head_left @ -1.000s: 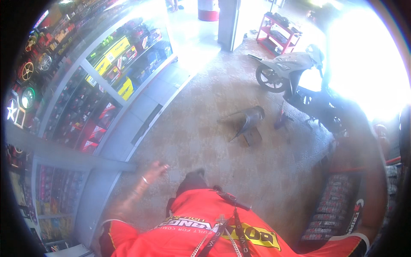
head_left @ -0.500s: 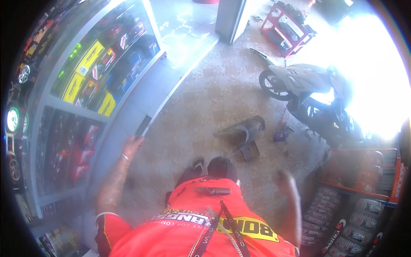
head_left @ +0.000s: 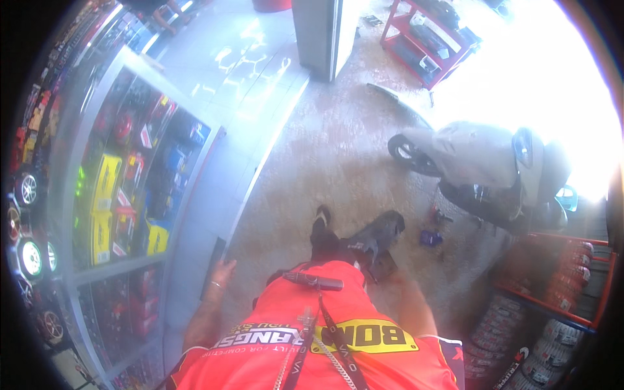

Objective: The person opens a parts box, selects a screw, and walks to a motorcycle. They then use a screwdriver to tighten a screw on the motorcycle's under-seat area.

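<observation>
My left hand (head_left: pixel 223 270), with a bracelet at the wrist, hangs beside the raised step's edge, its fingers loosely apart and holding nothing visible. My right hand (head_left: pixel 398 278) is blurred low beside my body, over the floor near a dark loose panel (head_left: pixel 383 231); its fingers are unclear. My dark-clad legs and a sandalled foot (head_left: pixel 320 220) show beyond my red shirt (head_left: pixel 312 351). A small purple object (head_left: pixel 431 237) lies right of the panel.
A glass display cabinet (head_left: pixel 130 188) lines the left, with a tiled step (head_left: pixel 240 130). Ahead stand a pillar (head_left: pixel 315 32), red trolley (head_left: pixel 426 49) and pale scooter (head_left: pixel 481 162). A tyre rack (head_left: pixel 559 279) is at right. A person's limb (head_left: pixel 172 19) shows top left.
I have moved forward: the loose panel is now beside my feet and the scooter appears larger. My right arm has swung from far right in toward my body.
</observation>
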{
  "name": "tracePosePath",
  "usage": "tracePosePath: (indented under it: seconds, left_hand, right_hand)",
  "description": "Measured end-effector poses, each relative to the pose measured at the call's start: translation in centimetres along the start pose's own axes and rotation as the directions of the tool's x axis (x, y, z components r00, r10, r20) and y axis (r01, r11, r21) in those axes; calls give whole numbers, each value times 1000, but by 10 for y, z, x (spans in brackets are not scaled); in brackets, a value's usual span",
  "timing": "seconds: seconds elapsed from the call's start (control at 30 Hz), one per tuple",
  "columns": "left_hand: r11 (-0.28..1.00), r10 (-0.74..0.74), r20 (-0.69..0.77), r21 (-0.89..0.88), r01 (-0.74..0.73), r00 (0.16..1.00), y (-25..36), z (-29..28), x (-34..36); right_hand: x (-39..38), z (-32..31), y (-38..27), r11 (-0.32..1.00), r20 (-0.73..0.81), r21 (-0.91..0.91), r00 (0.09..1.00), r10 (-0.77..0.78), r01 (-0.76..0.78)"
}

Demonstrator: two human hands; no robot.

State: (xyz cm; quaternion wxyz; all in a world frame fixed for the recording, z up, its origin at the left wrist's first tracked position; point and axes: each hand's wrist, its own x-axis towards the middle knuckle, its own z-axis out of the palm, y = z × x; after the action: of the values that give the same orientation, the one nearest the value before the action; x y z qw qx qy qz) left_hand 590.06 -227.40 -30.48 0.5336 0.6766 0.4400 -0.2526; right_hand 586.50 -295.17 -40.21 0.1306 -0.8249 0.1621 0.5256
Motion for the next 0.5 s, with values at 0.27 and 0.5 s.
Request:
tracePosePath:
  seconds: [0.27,0.5]
  left_hand:
    - [981,191,120,5,-193,974,261,110,74]
    - [978,191,266,33,-207,945,461,211,173]
  right_hand:
    - [-54,-484,-192,838,-845,-22,438,-307,545]
    - [25,-540,-183,736,-823,-23,405,-398,676]
